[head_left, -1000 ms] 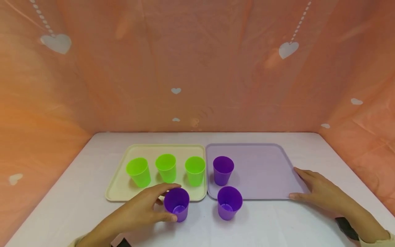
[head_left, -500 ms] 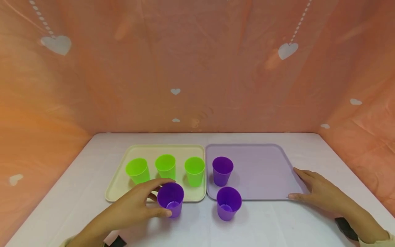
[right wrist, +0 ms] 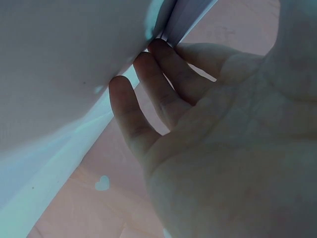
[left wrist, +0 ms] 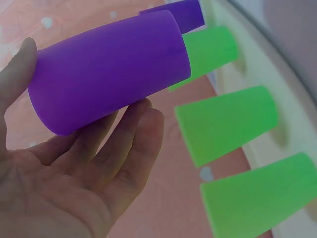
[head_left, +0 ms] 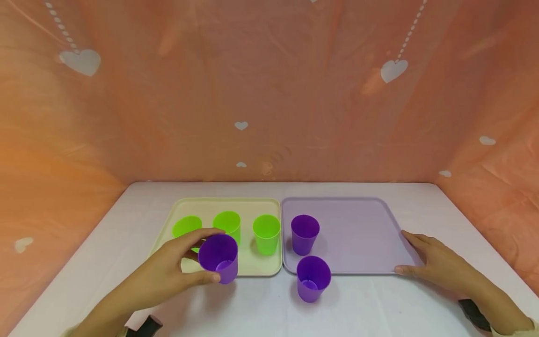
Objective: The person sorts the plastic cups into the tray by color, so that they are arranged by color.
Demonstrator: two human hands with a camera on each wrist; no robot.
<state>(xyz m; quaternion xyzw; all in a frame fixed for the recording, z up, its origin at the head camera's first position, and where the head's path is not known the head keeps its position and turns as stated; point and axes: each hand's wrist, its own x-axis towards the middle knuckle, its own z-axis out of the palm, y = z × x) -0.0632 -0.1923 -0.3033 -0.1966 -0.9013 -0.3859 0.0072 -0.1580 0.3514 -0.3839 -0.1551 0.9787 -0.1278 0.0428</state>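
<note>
My left hand (head_left: 162, 269) holds a purple cup (head_left: 228, 272) by its side, raised above the table near the cream tray's front edge. In the left wrist view the thumb and fingers lie around the held cup (left wrist: 109, 72). My right hand (head_left: 438, 260) rests at the front right corner of the lilac tray (head_left: 358, 234), thumb at the front edge and fingers by the right side. In the right wrist view its fingertips (right wrist: 121, 89) touch down beside the tray edge (right wrist: 185, 22). One purple cup (head_left: 304, 241) stands upright on the lilac tray; another purple cup (head_left: 310, 290) stands before it.
On the cream tray (head_left: 263, 267) stand three green cups (head_left: 267, 241), the two left ones partly hidden behind my left hand and its cup. Both trays lie side by side on a white table (head_left: 353, 309). An orange curtain (head_left: 269, 93) surrounds the table's back and sides.
My left hand has lifted the purple cup from the table and carried it left and up towards the cream tray. The right hand stays at the lilac tray's corner.
</note>
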